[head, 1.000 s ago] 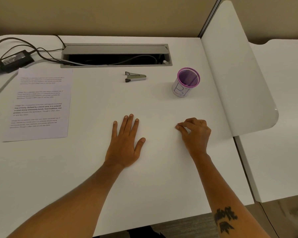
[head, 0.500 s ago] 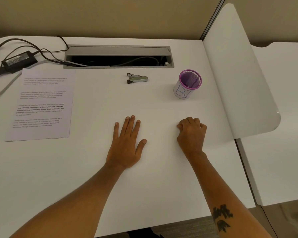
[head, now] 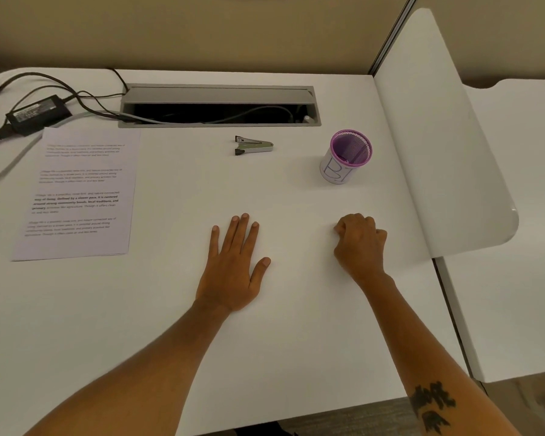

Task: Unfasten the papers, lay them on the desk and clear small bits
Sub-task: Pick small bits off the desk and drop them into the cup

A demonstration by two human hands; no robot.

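Changed since a second ago: right hand (head: 361,243), then pinching at the desk with fingertips showing, now curled into a loose fist, knuckles up; whether a staple or scrap sits inside cannot be told. Left hand (head: 235,265): unchanged, flat on the desk, fingers spread, holding nothing.

Item 1. Desk (head: 296,341), white, bare between and around both hands; no bits can be made out on it.

Item 2. Cup (head: 346,157), purple mesh with a white paper label, upright, ahead of the right hand and slightly to its outer side, near but apart. Judged the likely place for small bits.

Item 3. Staple remover (head: 253,146), metal, lying on its side, ahead of the left hand, well apart, between it and the cable slot (head: 219,105) at the back of the desk.

Item 4. Papers (head: 79,193), printed side up, lying flat well off to the left of the left hand, edges roughly squared; appear already unfastened and laid down. Power brick (head: 38,114) and cables just beyond their far corner.

Stage, judged: clearing bits, nearly done.

Risks: anything pinched in the fist is tiny and could slip out on the way to the cup, then be lost against the white surface; a careless reach could knock the light cup over; sweeping with the flat left hand could push an unseen staple into the skin.
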